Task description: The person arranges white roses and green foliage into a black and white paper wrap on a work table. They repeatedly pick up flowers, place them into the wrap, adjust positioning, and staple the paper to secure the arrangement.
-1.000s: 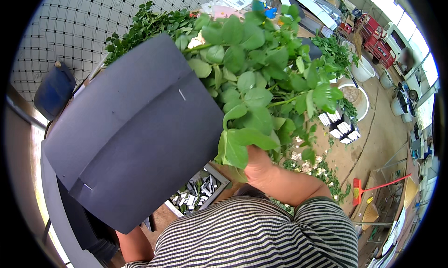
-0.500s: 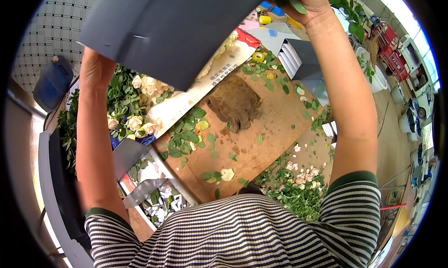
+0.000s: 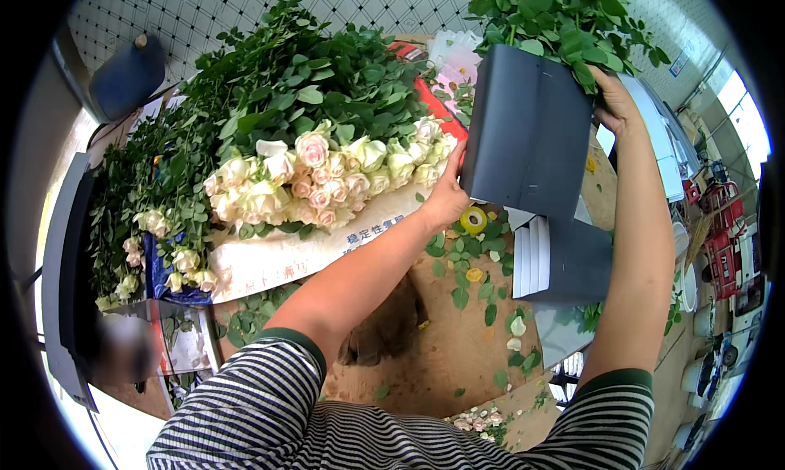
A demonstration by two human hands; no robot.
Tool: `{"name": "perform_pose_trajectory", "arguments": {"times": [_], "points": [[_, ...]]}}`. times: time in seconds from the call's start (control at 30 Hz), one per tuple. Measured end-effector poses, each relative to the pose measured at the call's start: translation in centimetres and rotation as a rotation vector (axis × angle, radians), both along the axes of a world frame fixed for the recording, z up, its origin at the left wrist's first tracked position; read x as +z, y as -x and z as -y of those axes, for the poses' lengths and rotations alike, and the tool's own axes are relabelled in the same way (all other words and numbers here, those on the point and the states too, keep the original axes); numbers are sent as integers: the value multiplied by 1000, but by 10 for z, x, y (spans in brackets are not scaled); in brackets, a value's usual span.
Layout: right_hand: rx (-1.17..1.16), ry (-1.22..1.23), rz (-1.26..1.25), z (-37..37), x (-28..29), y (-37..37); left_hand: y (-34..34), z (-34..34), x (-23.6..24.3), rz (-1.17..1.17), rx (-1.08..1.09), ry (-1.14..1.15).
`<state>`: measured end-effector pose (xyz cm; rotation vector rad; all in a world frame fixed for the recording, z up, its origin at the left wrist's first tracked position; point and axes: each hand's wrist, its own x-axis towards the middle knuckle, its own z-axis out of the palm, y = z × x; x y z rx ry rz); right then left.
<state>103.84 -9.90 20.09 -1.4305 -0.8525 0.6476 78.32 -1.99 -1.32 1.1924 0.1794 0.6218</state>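
Observation:
Between my two hands is a bunch of leafy stems (image 3: 572, 16) wrapped in dark grey card (image 3: 531, 134), its leaves sticking out at the far end. My left hand (image 3: 446, 198) grips the wrap's left edge, fingers partly hidden by it. At the upper right, my right hand (image 3: 615, 102) is closed round the wrap's other side, just below the leaves; its fingertips are hidden. Any blooms inside the wrap are out of sight. Left of it lies a heap of pale pink and cream roses (image 3: 319, 175) with long leafy stems, on a printed white sheet (image 3: 327, 253).
Below the held bunch are more dark card sheets (image 3: 576, 261) with white folded edges and a roll of yellow tape (image 3: 473, 219). A brown work glove (image 3: 384, 323) and loose leaves lie on the wooden board (image 3: 458, 355). A blue container (image 3: 127, 77) stands far left.
Both hands have carried the wrapped bunch rightward, from above the rose heap to above the card stack. My left arm now reaches across the board, and the view has shifted, showing the whole rose heap.

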Motion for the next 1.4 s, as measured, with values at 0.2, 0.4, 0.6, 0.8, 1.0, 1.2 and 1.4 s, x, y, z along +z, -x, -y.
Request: {"name": "perform_pose_trajectory", "arguments": {"times": [0.2, 0.4, 0.6, 0.8, 1.0, 1.2, 1.4], "points": [[-360, 281, 755, -77, -109, -60, -122, -43, -34, -145, 33, 333], [-283, 639, 1246, -107, -226, -15, -79, -26, -46, -401, -116, 57], [-204, 502, 1393, -101, -224, -14, 117, 18, 96, -58, -133, -405], [581, 288, 735, -97, -188, 231, 396, 18, 143, -179, 601, -561], [440, 357, 950, -59, -172, 292, 698, 5, 97, -1175, 1522, -762], [516, 427, 864, -34, -151, 366, 894, -29, 44, -2064, 1489, -878], [616, 445, 691, -40, -132, 512, 977, -85, 40, -1981, 1137, -698]]}}
